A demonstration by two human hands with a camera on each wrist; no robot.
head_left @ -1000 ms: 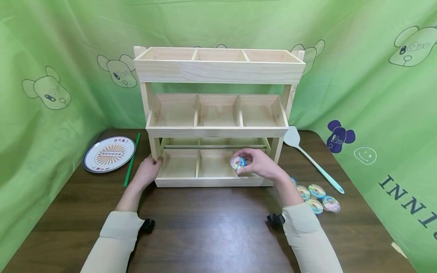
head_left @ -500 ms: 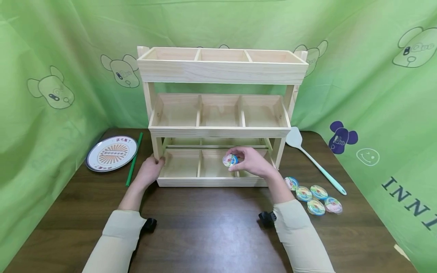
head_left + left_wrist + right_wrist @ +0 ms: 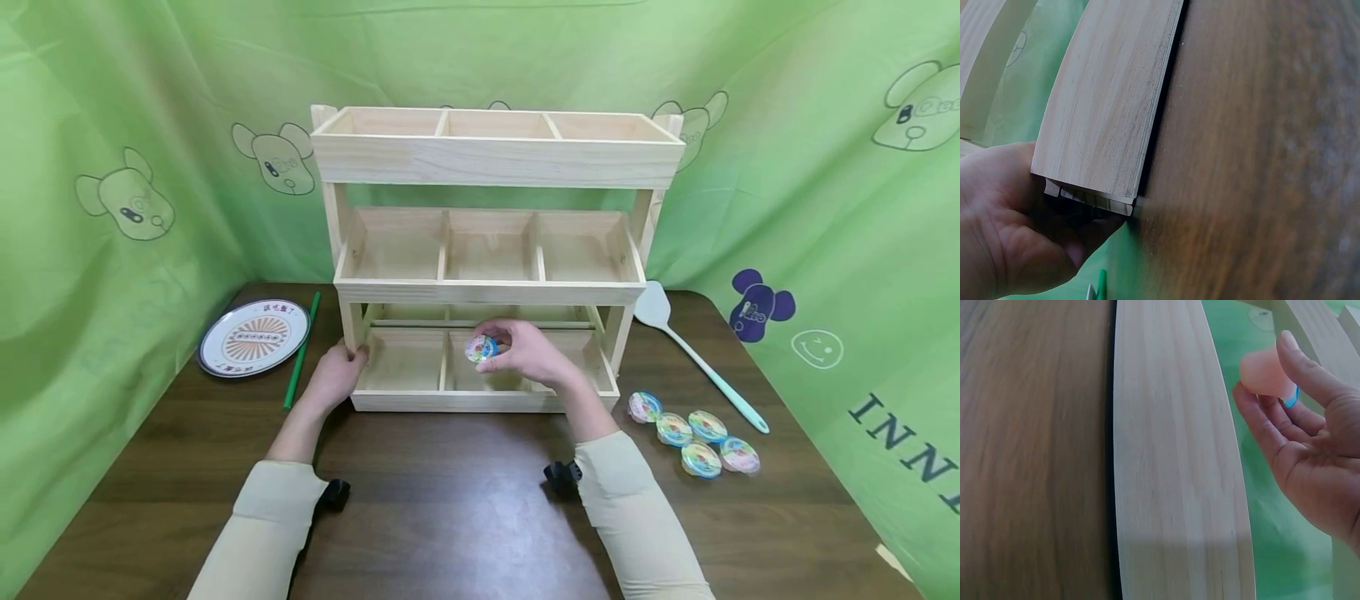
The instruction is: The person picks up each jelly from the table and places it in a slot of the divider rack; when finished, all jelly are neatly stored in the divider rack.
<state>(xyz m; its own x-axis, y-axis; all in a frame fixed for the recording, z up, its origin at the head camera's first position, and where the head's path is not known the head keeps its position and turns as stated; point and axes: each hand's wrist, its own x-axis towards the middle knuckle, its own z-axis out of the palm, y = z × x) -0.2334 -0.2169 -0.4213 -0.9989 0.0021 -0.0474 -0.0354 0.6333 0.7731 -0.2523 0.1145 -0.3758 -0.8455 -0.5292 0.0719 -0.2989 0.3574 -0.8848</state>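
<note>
My right hand (image 3: 528, 354) pinches a small jelly cup (image 3: 481, 348) by its sides, above the bottom tier's middle compartment. In the right wrist view the cup's pale pink body (image 3: 1265, 373) and blue lid edge show between thumb and fingers. At the lower left corner of the three-tier wooden shelf (image 3: 491, 293), my left hand (image 3: 335, 379) grips the frame. The left wrist view has that hand (image 3: 1029, 237) around the end of the bottom tier, its fingertips partly hidden. Several more jelly cups (image 3: 701, 459) with printed lids lie on the table to the right.
A white patterned plate (image 3: 253, 338) and a green stick (image 3: 302, 350) lie left of the shelf. To its right is a spatula (image 3: 701, 358) with a pale blue handle. A green printed cloth (image 3: 480, 50) surrounds the dark wooden table (image 3: 450, 517) at the back and sides.
My right hand has carried the jelly cup leftward, from near the right divider to the left part of the middle compartment. The left hand keeps its grip; the head view has shifted slightly.
</note>
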